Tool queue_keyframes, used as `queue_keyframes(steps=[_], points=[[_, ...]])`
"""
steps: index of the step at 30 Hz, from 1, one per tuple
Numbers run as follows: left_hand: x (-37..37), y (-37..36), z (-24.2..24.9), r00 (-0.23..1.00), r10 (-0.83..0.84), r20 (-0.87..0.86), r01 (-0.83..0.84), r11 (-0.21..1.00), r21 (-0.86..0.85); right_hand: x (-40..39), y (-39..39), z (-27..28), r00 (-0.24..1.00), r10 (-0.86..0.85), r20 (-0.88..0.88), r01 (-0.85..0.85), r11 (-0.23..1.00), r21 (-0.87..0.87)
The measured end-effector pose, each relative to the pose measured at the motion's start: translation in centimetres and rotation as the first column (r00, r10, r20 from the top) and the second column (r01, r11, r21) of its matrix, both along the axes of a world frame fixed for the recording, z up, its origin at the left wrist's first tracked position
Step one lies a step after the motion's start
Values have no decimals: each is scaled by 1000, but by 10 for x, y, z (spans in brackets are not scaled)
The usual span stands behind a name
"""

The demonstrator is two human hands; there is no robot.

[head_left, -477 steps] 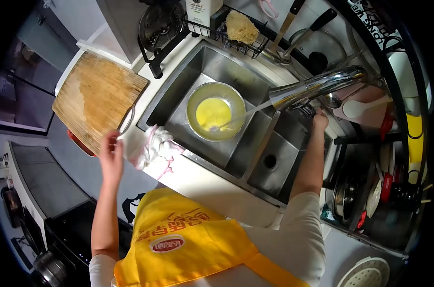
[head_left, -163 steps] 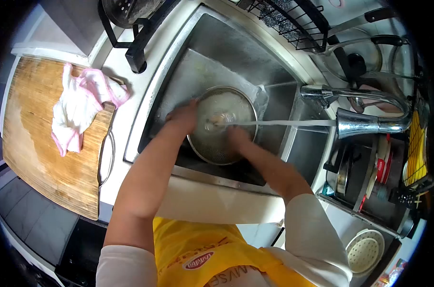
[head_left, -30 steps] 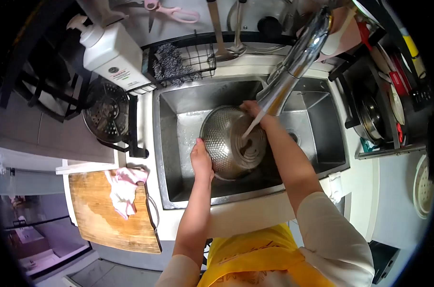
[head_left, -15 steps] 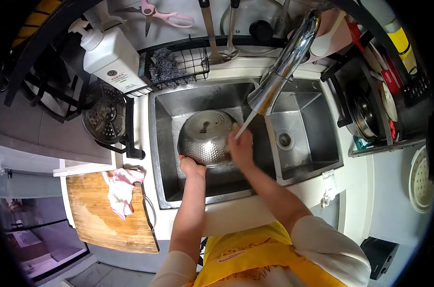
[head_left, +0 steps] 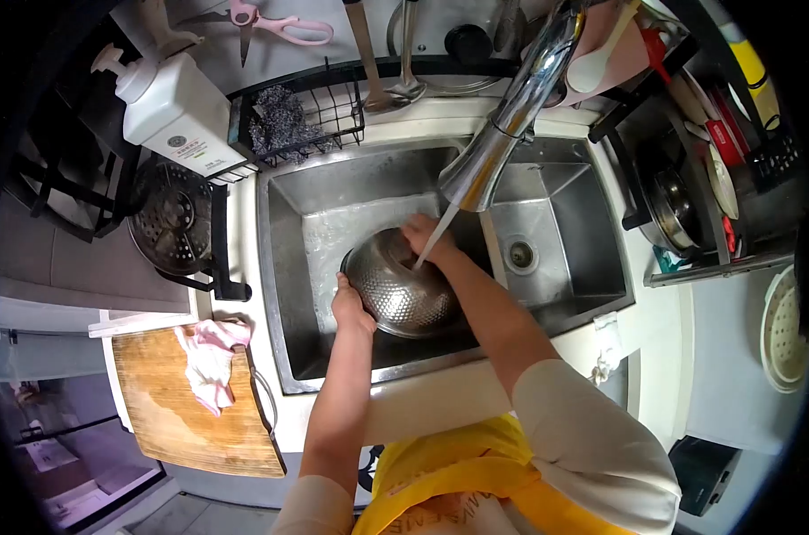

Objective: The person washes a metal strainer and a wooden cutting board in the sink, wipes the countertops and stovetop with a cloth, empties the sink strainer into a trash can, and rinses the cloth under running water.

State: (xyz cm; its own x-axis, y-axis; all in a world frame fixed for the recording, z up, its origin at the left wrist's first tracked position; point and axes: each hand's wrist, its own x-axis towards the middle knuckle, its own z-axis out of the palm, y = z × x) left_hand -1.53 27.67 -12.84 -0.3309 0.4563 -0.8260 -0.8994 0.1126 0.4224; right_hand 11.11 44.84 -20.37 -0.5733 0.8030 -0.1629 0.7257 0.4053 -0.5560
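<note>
Near left: wooden cutting board [head_left: 168, 428], pink-edged white cloth [head_left: 210, 366] crumpled on its far right part. Far left: white pump bottle [head_left: 181, 120] on the table [head_left: 422, 406]; just right of it, black wire basket [head_left: 333, 116] holding a grey scourer [head_left: 281, 127].

Centre: left hand [head_left: 353, 308] grips the metal bowl [head_left: 409, 299] at its left side, thumb against the outer wall. Bowl is in the large left basin [head_left: 320, 254], tilted, dimpled outside turned up. Right hand [head_left: 429, 239] touches the bowl's far right part; fingers partly hidden, cannot tell whether gripping. Water stream [head_left: 436, 234] from the chrome faucet [head_left: 509, 125] meets the bowl beside the right hand.

Right: small basin [head_left: 560, 236] with round drain [head_left: 520, 257]; farther right, metal pan [head_left: 676, 209] on a rack, then pale perforated colander [head_left: 783, 330].
</note>
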Motion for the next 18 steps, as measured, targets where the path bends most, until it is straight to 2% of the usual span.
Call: queue_keyframes(steps=[1,3,5,7,8,9,10,11,12,13,14,15,16,17,18], points=[[-3,1,-8,1000,-7,-14,7,1000,9,4,-4,14,999,8,50,-12,997,81],[-6,-2,-20,1000,2,-12,-1,1000,29,22,-43,51,959,-285,-1,285,958,-45],[-8,-1,-23,1000,4,-15,-3,998,62,26,-75,44,975,-213,-57,219,965,144],[-8,0,-23,999,-26,-46,30,996,80,13,-123,95,970,-200,-140,216,970,112],[-8,1,-21,999,-28,-47,32,996,88,5,-137,108,959,-128,-252,179,965,192],[-6,0,-18,994,-66,-91,77,990,122,-2,-137,116,957,-81,-280,171,933,315],[-4,-1,-18,985,-103,-137,124,981,151,-8,-135,120,953,-32,-301,167,886,432],[-2,0,-21,987,-79,-139,102,981,166,-14,-127,119,952,-35,-304,171,884,435],[1,2,-20,986,-82,-143,106,980,170,-21,-115,116,964,39,-264,103,859,501],[5,2,-16,947,-168,-273,225,955,192,-27,-103,119,970,108,-219,35,827,561],[11,1,-12,884,-244,-399,343,918,197,-31,-90,122,970,104,-221,39,827,561],[22,5,12,888,-230,-398,350,901,258,-36,-75,134,984,103,-143,-44,929,367],[23,3,15,888,-227,-401,348,900,261,-37,-64,141,990,122,-66,-111,982,150],[21,-2,19,857,-257,-447,382,899,216,-36,-58,145,990,124,-68,-112,982,153],[17,-5,25,821,-284,-495,414,894,174,-35,-51,147,996,35,-87,-24,993,118]])
